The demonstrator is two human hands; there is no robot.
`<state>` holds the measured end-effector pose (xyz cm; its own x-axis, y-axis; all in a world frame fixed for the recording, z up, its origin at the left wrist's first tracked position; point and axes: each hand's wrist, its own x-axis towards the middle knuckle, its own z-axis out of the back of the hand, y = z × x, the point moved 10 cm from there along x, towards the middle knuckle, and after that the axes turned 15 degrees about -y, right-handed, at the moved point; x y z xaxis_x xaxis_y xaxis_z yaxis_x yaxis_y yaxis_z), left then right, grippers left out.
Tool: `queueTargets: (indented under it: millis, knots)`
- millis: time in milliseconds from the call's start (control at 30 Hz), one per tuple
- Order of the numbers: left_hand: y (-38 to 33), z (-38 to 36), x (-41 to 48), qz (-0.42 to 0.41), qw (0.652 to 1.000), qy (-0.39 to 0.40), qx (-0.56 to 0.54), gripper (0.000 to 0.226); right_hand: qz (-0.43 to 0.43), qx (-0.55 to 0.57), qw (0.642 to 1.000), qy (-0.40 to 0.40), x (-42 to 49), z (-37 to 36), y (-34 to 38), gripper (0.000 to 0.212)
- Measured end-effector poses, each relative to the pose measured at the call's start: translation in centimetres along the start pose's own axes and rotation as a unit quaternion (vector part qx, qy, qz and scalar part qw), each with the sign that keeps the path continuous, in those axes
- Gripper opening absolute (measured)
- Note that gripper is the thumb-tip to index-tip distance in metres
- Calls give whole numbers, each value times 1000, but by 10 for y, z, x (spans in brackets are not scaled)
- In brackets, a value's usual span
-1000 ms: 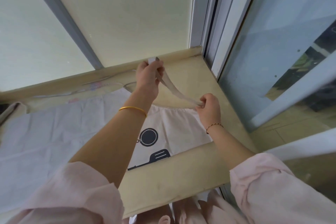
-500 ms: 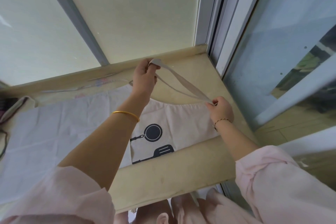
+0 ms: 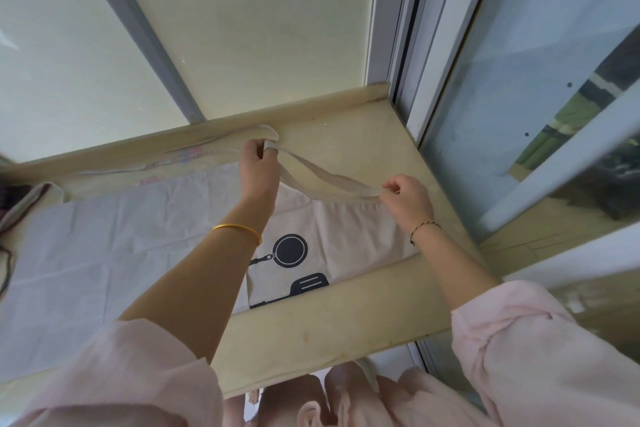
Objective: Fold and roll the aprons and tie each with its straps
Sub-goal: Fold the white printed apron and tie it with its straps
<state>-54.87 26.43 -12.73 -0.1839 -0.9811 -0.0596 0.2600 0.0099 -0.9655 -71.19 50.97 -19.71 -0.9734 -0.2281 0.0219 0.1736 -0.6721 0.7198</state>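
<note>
**Strap lifted, apron flat on the ledge**

From the head camera we see the apron [image 3: 349, 229] lying spread on the pale ledge [image 3: 311, 329] below the window, its pan print [image 3: 290, 251] facing up. A wrinkled white cloth [image 3: 104, 253] touches it on the left; we cannot tell whether that cloth belongs to the same apron. Both hands are above the apron's far edge. The left hand [image 3: 260, 170] is curled round the strap [image 3: 329, 180], which loops over one finger. The right hand [image 3: 410, 199] pinches the same strap near the apron's right corner, so the band hangs slack between them in two strands. As we judge it, no fold or roll is made yet. The fabric looks light, thin and limp: it will sag and crease rather than hold a shape, and the narrow strap can twist or slip through a loose pinch. We would take the apron by its edges and corners, and the strap close to where it joins the apron.
</note>
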Motion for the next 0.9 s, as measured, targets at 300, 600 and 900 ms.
queueTargets:
  millis: [300, 600, 900]
  knots:
    - [-40, -20, -18, -55, 998, 30, -21, 13, -43, 82, 995, -24, 10, 16, -9, 12]
    - [-30, -41, -29, -144, 957, 166, 190, 30, -57, 57, 984, -157, 13, 48, -25, 11]
    - [-26, -35, -36, -73, 981, 158, 89, 22, -57, 93, 986, -128, 1, 34, -17, 14]
